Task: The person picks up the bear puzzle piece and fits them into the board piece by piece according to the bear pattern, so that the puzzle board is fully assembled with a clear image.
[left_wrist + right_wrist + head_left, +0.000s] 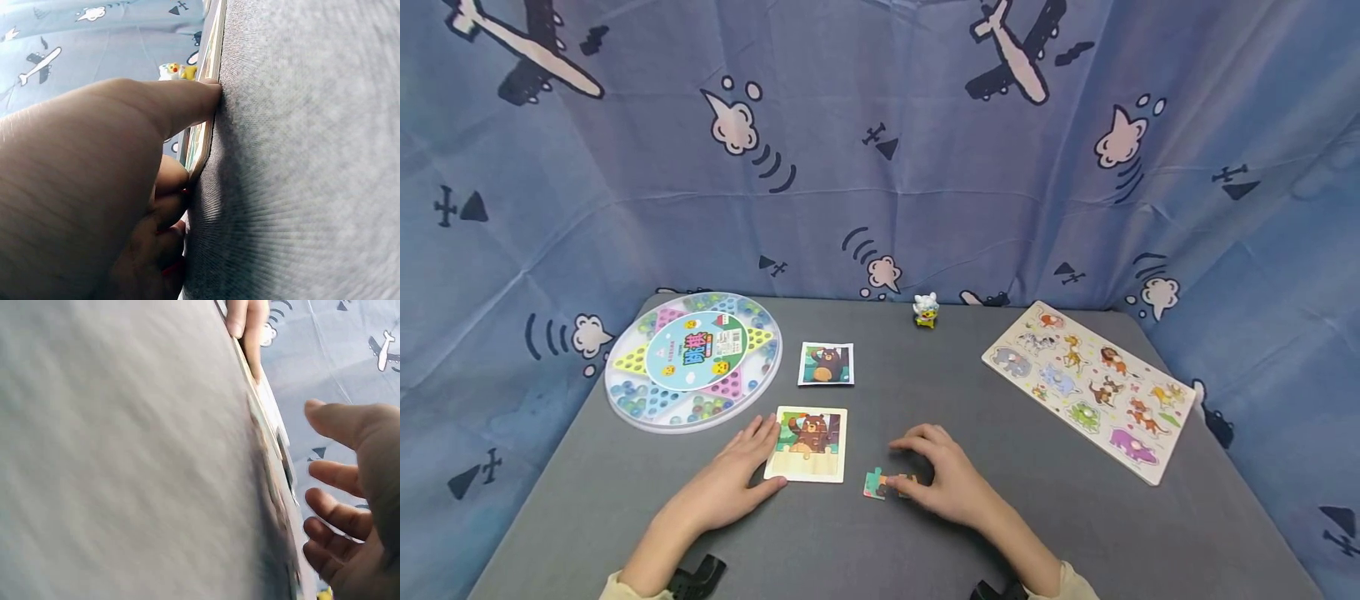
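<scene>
A small wooden jigsaw board [808,475] with a bear picture lies in front of me; its upper part is filled and bare wood shows below. My left hand [733,475] rests along the board's left side, fingers extended and thumb at the lower left corner. The left wrist view shows the thumb touching the board's edge. To the right lie loose jigsaw pieces [874,484], partly covered by my right hand [951,479]. In the right wrist view that hand's fingers [337,475] are spread apart, holding nothing, just above the table.
A bear picture card [826,364] lies behind the board. At the left is a round Chinese checkers set [625,400] with marbles. An animal puzzle board [1138,458] lies at the right, and a small figurine [926,310] stands near the back edge by the curtain.
</scene>
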The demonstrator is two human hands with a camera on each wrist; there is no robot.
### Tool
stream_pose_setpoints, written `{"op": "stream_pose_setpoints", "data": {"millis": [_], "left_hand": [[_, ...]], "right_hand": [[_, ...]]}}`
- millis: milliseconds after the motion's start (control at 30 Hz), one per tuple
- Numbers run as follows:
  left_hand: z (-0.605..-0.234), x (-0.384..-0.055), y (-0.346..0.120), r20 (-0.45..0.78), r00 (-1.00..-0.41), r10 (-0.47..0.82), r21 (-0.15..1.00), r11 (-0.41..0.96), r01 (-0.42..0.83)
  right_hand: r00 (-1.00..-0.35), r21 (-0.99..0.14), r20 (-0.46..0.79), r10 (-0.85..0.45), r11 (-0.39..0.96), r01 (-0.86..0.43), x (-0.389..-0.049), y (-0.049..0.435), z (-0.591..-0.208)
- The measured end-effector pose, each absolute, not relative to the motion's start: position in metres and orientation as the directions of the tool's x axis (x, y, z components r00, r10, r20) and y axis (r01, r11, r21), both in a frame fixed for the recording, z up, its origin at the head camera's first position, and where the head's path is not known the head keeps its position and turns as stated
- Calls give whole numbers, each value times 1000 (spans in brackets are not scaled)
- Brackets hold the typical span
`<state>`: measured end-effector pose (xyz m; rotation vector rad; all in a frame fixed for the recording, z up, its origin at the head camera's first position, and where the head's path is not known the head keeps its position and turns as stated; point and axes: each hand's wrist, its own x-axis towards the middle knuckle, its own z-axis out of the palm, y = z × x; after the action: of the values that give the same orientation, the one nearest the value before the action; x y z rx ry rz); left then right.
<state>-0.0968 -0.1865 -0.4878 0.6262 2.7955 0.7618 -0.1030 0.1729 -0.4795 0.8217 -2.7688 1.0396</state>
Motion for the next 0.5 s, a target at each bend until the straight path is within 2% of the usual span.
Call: {"op": "stream_pose_setpoints", "data": {"millis": [233, 500], "left_hand": [[-486, -97, -187, -70, -899, 432, 515, 787, 338], [-486, -97, -187, -83, -898, 432, 521, 787, 330]], "right_hand": [[-842, -565, 156, -516, 653, -505, -94, 169, -486], [-817, -521, 278, -505, 635, -570, -90, 166, -493]]}}
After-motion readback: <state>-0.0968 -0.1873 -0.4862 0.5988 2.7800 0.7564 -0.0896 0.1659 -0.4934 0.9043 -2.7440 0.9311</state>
